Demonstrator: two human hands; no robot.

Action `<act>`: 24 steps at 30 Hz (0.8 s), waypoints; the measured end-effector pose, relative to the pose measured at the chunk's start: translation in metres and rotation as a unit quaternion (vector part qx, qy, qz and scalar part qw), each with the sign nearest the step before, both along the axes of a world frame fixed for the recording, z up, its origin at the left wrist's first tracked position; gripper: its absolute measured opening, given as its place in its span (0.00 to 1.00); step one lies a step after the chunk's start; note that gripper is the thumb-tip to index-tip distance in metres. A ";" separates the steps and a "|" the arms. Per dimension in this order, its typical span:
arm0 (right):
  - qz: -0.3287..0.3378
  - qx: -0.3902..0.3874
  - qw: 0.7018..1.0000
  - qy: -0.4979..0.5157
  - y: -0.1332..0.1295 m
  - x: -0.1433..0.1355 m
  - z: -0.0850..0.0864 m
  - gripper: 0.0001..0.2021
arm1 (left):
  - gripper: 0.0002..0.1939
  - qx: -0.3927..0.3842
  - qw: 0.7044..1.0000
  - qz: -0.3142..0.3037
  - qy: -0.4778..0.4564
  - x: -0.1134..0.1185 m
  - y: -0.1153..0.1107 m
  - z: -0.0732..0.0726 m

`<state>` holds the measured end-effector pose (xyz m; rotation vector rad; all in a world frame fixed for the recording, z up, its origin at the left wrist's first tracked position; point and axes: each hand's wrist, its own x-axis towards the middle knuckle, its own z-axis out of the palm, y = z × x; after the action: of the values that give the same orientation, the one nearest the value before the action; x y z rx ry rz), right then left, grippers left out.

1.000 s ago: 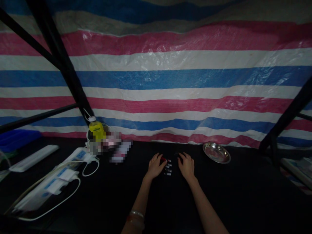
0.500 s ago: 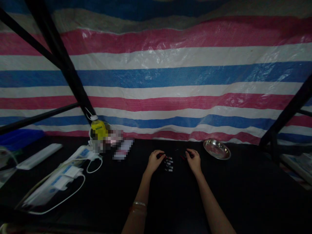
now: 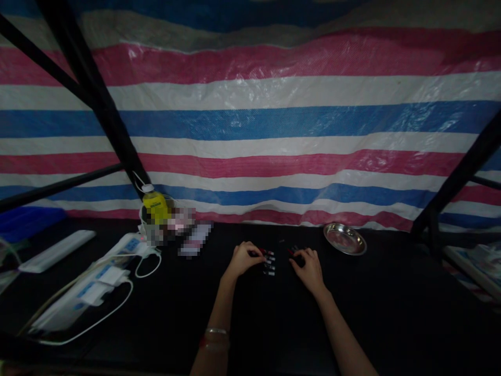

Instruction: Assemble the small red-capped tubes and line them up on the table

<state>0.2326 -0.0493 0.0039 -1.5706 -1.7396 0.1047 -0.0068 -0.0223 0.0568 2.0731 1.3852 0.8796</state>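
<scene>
On the black tabletop lies a short column of small dark pieces with silvery ends [image 3: 269,266], the uppermost showing some red. My left hand [image 3: 245,259] reaches in from the left of this column, thumb and forefinger pinched at its upper pieces; what is between the fingertips is too small to make out. To the right of the column, my right hand [image 3: 310,269] is curled with thumb and fingers drawn together. Small red and dark bits [image 3: 293,251] show at its fingertips, too dim to name. A bracelet [image 3: 217,330] circles my left wrist.
A shiny round metal dish [image 3: 345,239] stands right of my right hand. At left are a yellow bottle [image 3: 156,206], white power strips [image 3: 84,292] with looping cables, a long white box [image 3: 58,251] and a blue bin [image 3: 29,222]. Striped sheeting [image 3: 250,125] hangs behind.
My right hand has lowered slightly toward me, its thumb now nearer the column. My left hand stays by the column's upper end. The whole view has shifted slightly.
</scene>
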 end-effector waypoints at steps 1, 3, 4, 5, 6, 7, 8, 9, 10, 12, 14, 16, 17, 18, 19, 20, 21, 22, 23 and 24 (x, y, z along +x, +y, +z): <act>0.003 -0.003 1.000 -0.004 0.000 0.000 0.001 0.08 | 0.10 -0.014 1.000 -0.004 0.015 -0.001 -0.001 0.002; 0.009 -0.009 1.000 -0.011 -0.001 -0.001 0.003 0.07 | 0.11 -0.031 0.999 -0.011 0.041 0.000 -0.004 0.005; 0.012 -0.013 1.000 -0.014 -0.001 -0.001 0.004 0.07 | 0.11 -0.031 0.998 -0.009 0.050 0.003 -0.005 0.005; 0.013 -0.015 1.000 -0.015 -0.001 -0.002 0.005 0.07 | 0.11 -0.025 0.998 -0.005 0.056 0.006 -0.006 0.005; 0.016 -0.017 1.000 -0.017 -0.001 -0.002 0.006 0.07 | 0.10 -0.013 0.998 0.000 0.060 0.010 -0.006 0.005; 0.020 -0.017 0.999 -0.018 -0.001 -0.003 0.006 0.08 | 0.10 0.001 0.998 0.004 0.062 0.015 -0.007 0.004; 0.025 -0.017 0.999 -0.019 -0.001 -0.003 0.006 0.08 | 0.10 0.016 0.998 0.005 0.063 0.020 -0.008 0.003; 0.031 -0.016 0.999 -0.020 -0.001 -0.003 0.006 0.09 | 0.09 0.032 0.997 0.003 0.065 0.025 -0.010 0.003; 0.037 -0.016 0.999 -0.020 -0.001 -0.003 0.006 0.09 | 0.09 0.046 0.997 -0.002 0.067 0.030 -0.012 0.002; 0.048 -0.016 0.999 -0.019 -0.001 -0.002 0.006 0.10 | 0.08 0.072 0.994 -0.012 0.076 0.040 -0.016 0.002; 0.057 -0.019 0.998 -0.018 -0.001 -0.002 0.005 0.11 | 0.07 0.093 0.991 -0.021 0.091 0.049 -0.022 0.002; 0.065 -0.021 0.998 -0.016 0.000 -0.001 0.004 0.11 | 0.09 0.110 0.988 -0.036 0.104 0.056 -0.027 0.002; 0.068 -0.021 0.997 -0.015 0.000 -0.001 0.004 0.11 | 0.11 0.117 0.986 -0.045 0.109 0.059 -0.029 0.001; 0.070 -0.020 0.997 -0.014 0.000 -0.001 0.005 0.11 | 0.13 0.122 0.985 -0.053 0.112 0.061 -0.030 0.000; 0.071 -0.017 0.997 -0.011 0.000 -0.001 0.005 0.11 | 0.15 0.125 0.984 -0.061 0.113 0.063 -0.032 -0.001; 0.071 -0.011 0.997 -0.005 0.000 -0.002 0.006 0.11 | 0.16 0.126 0.983 -0.068 0.112 0.065 -0.032 -0.002; 0.072 -0.003 0.997 0.004 0.000 -0.002 0.006 0.11 | 0.17 0.125 0.983 -0.073 0.110 0.066 -0.033 -0.002; 0.072 0.007 0.997 0.017 0.000 -0.003 0.007 0.11 | 0.18 0.123 0.984 -0.078 0.106 0.067 -0.033 -0.003; 0.074 0.018 0.997 0.030 -0.001 -0.005 0.008 0.11 | 0.19 0.121 0.984 -0.082 0.101 0.068 -0.033 -0.004; 0.078 0.029 0.996 0.043 -0.001 -0.007 0.009 0.11 | 0.19 0.120 0.984 -0.087 0.096 0.069 -0.033 -0.004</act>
<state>0.2260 -0.0506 0.0129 -1.3683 -1.7800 0.1943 0.0619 -0.0558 0.0525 2.4754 1.2166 0.8248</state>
